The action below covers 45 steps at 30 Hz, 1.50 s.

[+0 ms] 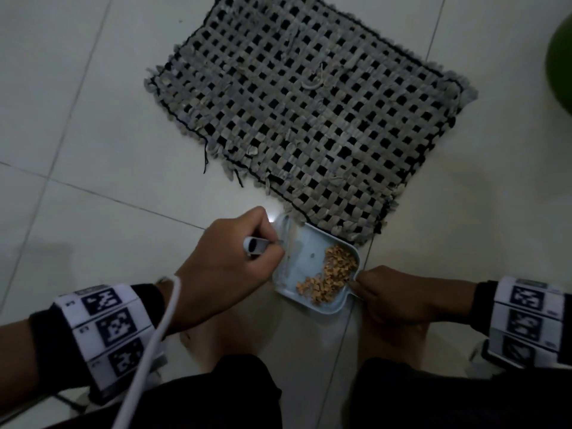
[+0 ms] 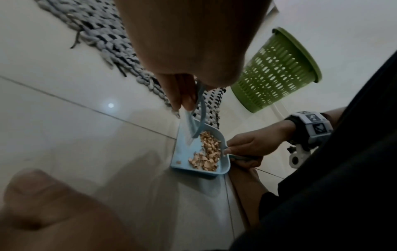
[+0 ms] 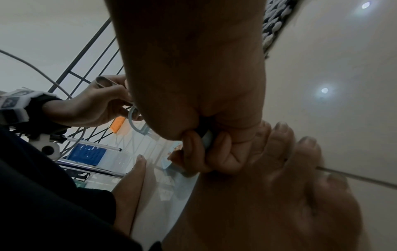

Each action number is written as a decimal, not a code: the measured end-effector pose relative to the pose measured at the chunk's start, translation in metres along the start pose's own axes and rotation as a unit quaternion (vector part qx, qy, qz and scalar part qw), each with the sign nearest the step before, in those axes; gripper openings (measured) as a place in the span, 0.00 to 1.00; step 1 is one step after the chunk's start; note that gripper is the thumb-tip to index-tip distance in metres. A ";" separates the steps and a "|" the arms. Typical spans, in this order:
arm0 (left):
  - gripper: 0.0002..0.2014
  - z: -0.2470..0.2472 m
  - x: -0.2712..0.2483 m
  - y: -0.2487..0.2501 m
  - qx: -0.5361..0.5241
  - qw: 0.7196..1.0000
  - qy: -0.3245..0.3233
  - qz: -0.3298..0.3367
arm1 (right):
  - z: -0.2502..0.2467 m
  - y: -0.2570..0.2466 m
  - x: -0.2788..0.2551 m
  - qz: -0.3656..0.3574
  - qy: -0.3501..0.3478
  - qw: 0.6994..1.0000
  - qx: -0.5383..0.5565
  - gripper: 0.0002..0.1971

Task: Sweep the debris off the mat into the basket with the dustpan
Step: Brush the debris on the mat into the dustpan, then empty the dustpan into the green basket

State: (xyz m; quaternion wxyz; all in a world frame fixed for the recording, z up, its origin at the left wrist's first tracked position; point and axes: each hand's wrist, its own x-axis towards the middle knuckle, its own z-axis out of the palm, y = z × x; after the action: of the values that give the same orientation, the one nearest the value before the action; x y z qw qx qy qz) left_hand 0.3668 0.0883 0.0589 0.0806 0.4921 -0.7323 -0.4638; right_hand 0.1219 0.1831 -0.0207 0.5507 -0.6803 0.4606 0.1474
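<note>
**Debris in dustpan at near corner of mat, both hands busy**

Tiled floor (image 1: 93,125), pale, glossy, carries everything. Woven mat (image 1: 309,103), grey and black check with frayed edges, lies flat on it, filling the far middle of the head view; mat surface looks free of crumbs. Green basket (image 2: 277,69), slotted plastic, stands upright on the floor to the right, well apart from the hands; only a blurred green edge of it shows in the head view.

Dustpan (image 1: 297,274), light blue, sits on the floor with its mouth touching the near corner of the mat. Debris (image 1: 331,274), tan crumbs, heaped inside the pan toward its right and near walls.

Left hand (image 1: 226,261): grip holding the small brush (image 2: 194,122), fingers curled round the handle, its light blue bristles down inside the left part of the pan, just beside the crumbs. Right hand (image 1: 399,295): grip holding the dustpan handle, fingers and thumb wrapped round it at the pan's near right corner; right wrist view confirms a tight curl.

Marker bands on both wrists. White cable (image 1: 154,335) runs across the left wrist. Bare feet on the floor, near, under the hands.
</note>
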 end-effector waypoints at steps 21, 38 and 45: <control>0.10 -0.022 0.065 0.044 -0.122 0.949 0.254 0.143 | -0.020 -0.005 -0.023 0.005 0.254 0.944 0.209 0.26; 0.10 -0.009 0.136 0.206 -0.125 0.869 0.366 0.309 | -0.170 -0.034 -0.110 0.045 0.454 0.767 0.451 0.18; 0.11 0.004 0.167 0.316 -0.162 0.858 0.276 0.403 | -0.225 -0.039 -0.217 0.081 0.532 0.715 0.447 0.17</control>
State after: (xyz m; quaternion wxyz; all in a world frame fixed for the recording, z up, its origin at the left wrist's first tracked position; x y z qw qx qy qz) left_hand 0.0765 -0.0147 0.2400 0.5376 0.2420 -0.7290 -0.3478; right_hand -0.0320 0.0840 0.2356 0.4406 -0.2810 0.7433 -0.4177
